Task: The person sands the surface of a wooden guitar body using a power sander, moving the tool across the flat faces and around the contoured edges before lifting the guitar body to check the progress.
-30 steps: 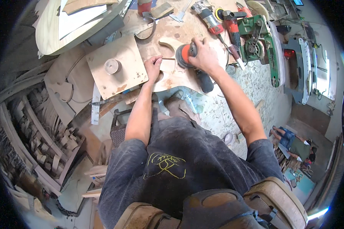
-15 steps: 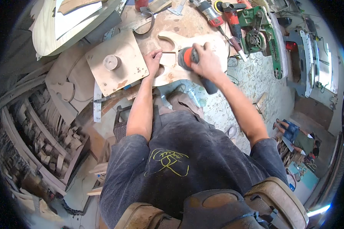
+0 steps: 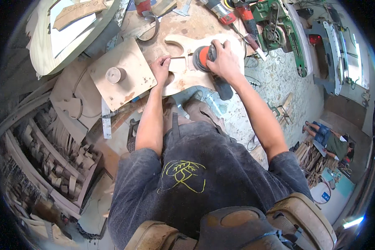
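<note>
A pale wooden electric guitar body (image 3: pixel 181 81) with routed cavities lies on the workbench. My right hand (image 3: pixel 226 62) is wrapped over the top of an orange and black orbital sander (image 3: pixel 203 57), whose round pad rests on the body's upper face. The sander's dark dust canister (image 3: pixel 223 88) hangs over the near edge. At the left end of the body, my left hand (image 3: pixel 161 70) grips the wood beside the neck pocket, thumb on top; its lower fingers are partly hidden.
Left of the body sits a square board (image 3: pixel 125 85) with a round knob (image 3: pixel 115 75). Power tools (image 3: pixel 221 12) and a green belt machine (image 3: pixel 275 35) stand behind and to the right. Wood offcuts (image 3: pixel 71 166) fill a rack at left. Another person (image 3: pixel 333 143) sits far right.
The sander has shifted slightly to the right across the guitar body, uncovering more of a cavity. The left hand keeps its hold. The whole view has moved a little.
</note>
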Demonstrator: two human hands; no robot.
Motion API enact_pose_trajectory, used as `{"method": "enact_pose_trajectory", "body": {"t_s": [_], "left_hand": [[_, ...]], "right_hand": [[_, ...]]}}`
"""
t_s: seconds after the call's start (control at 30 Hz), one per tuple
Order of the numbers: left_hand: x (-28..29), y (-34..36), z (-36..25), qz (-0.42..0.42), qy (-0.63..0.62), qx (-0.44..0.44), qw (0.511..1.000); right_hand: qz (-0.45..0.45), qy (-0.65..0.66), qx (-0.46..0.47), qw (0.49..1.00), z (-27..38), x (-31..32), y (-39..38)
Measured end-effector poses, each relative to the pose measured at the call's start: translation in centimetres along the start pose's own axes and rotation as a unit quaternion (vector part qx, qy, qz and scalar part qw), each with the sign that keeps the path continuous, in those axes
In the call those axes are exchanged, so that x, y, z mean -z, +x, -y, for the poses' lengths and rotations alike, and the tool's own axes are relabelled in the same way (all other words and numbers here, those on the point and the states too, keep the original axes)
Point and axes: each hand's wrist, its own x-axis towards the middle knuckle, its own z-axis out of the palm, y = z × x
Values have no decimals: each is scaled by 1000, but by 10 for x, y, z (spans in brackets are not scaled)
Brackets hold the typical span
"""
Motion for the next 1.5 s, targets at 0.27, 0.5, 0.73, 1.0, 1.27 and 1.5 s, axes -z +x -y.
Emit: {"method": "enact_pose_trajectory", "body": {"t_s": [0.27, 0.5, 0.73, 1.0, 1.27, 1.5], "left_hand": [[7, -6, 6, -25, 12, -17, 999], [5, -9, -23, 2, 67, -5, 998], [4, -7, -15, -4, 41, -13, 999], [7, -7, -2, -10, 48, -25, 998], [7, -3, 2, -3, 1, 22, 1000], [6, -13, -24, -17, 58, 7, 998]], "right_hand": [[95, -29, 157, 983, 14, -8, -46], [80, -30, 198, 977, 8, -8, -26], [37, -39, 81, 995, 15, 6, 42], [131, -32, 180, 974, 13, -13, -46], [7, -52, 80, 995, -39, 13, 39], [59, -26, 87, 994, -5, -4, 9]]}}
